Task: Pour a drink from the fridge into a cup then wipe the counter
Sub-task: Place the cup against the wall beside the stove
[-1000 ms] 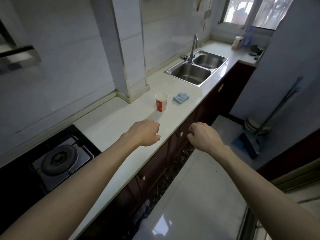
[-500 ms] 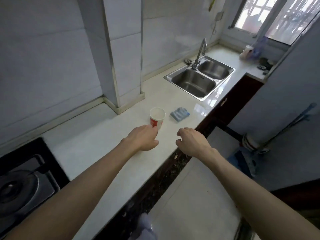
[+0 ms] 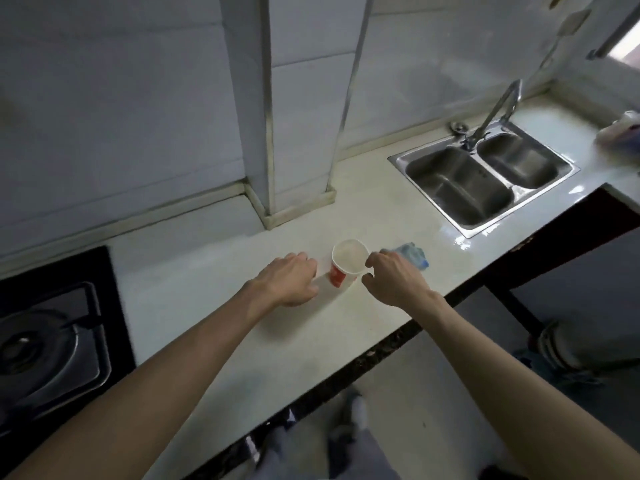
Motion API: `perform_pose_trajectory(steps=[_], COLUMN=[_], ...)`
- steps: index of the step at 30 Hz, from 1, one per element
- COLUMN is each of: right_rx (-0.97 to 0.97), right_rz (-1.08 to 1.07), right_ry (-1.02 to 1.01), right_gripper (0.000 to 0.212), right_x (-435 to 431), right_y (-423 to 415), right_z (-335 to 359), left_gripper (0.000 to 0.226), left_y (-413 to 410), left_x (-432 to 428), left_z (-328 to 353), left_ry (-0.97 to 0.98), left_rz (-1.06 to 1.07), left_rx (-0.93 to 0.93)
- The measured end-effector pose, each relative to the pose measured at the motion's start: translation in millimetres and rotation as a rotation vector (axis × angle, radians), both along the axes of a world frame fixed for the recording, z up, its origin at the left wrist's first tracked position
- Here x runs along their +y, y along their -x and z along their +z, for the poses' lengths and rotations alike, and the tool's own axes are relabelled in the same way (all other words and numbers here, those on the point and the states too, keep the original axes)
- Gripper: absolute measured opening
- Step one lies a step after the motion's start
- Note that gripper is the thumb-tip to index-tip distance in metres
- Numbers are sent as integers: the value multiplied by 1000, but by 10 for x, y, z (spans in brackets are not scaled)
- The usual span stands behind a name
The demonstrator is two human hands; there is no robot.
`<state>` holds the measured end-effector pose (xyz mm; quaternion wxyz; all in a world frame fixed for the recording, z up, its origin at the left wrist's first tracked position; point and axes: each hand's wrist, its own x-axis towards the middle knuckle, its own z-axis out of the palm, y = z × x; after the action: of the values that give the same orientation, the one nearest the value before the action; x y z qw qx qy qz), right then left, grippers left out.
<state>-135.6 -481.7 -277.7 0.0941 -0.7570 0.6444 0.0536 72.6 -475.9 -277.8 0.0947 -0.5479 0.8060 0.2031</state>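
A paper cup (image 3: 341, 268), white inside with a red print, stands upright and empty on the pale counter (image 3: 214, 271). My left hand (image 3: 289, 280) rests just left of the cup with its fingers loosely curled and nothing in it. My right hand (image 3: 394, 280) is at the cup's right side, forefinger and thumb apart and reaching the rim and wall; I see no firm grip. A crumpled blue cloth (image 3: 414, 256) lies on the counter just behind my right hand, partly hidden by it. No drink container or fridge is in view.
A steel double sink (image 3: 485, 180) with a tap (image 3: 498, 109) is set in the counter at the right. A gas hob (image 3: 48, 341) sits at the left. A tiled column (image 3: 294, 109) juts out behind the cup. Something blurred lies on the counter's far right (image 3: 620, 133).
I have moved closer to the counter. Both hands have advanced to either side of the cup, the right one from the counter's front edge to the cup's rim. The cup and cloth have stayed put.
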Motion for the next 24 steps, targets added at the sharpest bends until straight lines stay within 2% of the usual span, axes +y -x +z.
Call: perform_pose_trajectory(steps=[7,10,13,18,24], right_rx=[-79,-63,-66,-56,-108], right_rz=[177,276,359,456,538], right_ry=[-142,-160,-187,-169,-134], right_gripper=[83,94,92,81,78], right_x=[-561,-731,-821,-902,-992], right_y=[18,27,70,154,127], right_z=[-260,-415,-579,-742,-772], left_gripper=[40,50,54,47,27], left_y=[275,469,622,721,830], left_x=[-209,-285,-321,-318,-301], left_z=[-140,-188,-231,-374,-376], left_ry=[-103,-214,-307,-392,-432], left_rz=[253,444,681,993,1192], left_rx=[78,199,337,557,900])
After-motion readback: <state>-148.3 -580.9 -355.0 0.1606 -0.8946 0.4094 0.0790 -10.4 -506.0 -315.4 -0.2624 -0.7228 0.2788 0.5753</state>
